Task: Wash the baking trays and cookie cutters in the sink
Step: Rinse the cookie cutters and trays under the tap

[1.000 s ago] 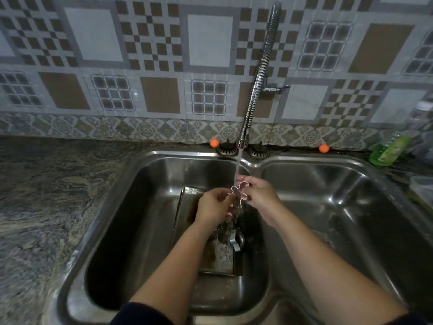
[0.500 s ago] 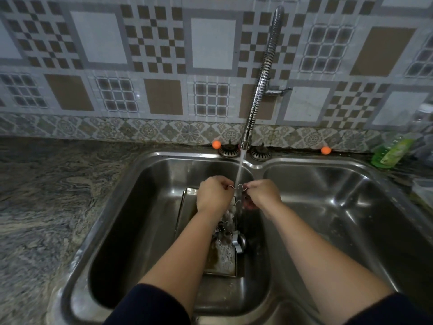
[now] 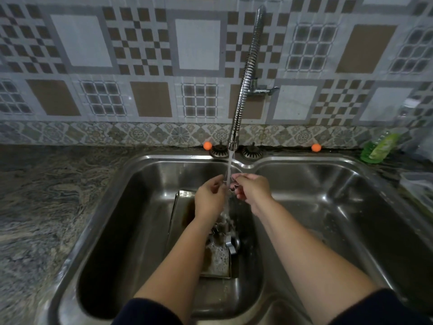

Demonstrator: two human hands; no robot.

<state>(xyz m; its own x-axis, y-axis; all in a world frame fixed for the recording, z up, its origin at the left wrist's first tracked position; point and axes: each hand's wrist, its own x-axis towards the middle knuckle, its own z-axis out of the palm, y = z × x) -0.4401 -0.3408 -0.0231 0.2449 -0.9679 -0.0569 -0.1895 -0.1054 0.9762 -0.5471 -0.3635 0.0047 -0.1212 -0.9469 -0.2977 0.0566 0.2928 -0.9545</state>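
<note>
Both hands meet over the left basin of a double stainless-steel sink (image 3: 145,174), right under the running water (image 3: 228,170) that falls from a flexible, ribbed chrome tap (image 3: 246,78). The left hand (image 3: 209,200) and the right hand (image 3: 251,190) each pinch one side of a thin silver metal cookie cutter (image 3: 230,185) with a wavy outline, fingers curled round its edges; its exact shape is too small to tell. The stream passes through the cutter and splashes below.

On the bottom of the left basin lies a rectangular metal baking tray (image 3: 180,216), stained brown and partly foamy. More small metal cookie cutters (image 3: 230,243) rest on the tray, beneath the hands.

Two round metal sink strainers (image 3: 219,151) sit on the back rim of the sink, either side of the tap's nozzle. Two small orange balls (image 3: 207,145) lie at the foot of the patterned tiled wall (image 3: 150,55). A green bottle of liquid (image 3: 379,146) stands at the right on the mottled stone table (image 3: 46,195).
</note>
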